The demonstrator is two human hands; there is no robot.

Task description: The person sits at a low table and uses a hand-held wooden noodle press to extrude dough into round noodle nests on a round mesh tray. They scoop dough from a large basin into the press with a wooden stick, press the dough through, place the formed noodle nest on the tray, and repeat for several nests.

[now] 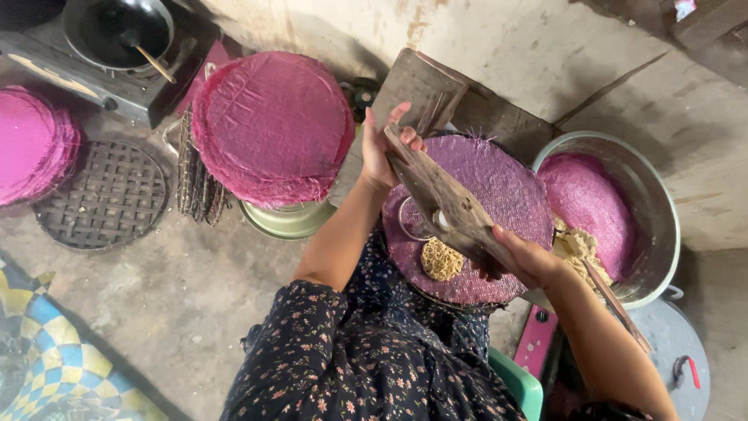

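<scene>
Both my hands grip a long, worn wooden press held above a round purple woven mat. My left hand clasps its far end, and my right hand clasps the near end. A small round nest of pale yellow noodle strands lies on the mat just below the press. A metal ring shows under the middle of the press.
At right stands a large metal basin holding pink mats and pale dough. A stack of pink woven mats rests on a green pot at centre left. A dark woven tray, more pink mats and a stove with pan are at far left.
</scene>
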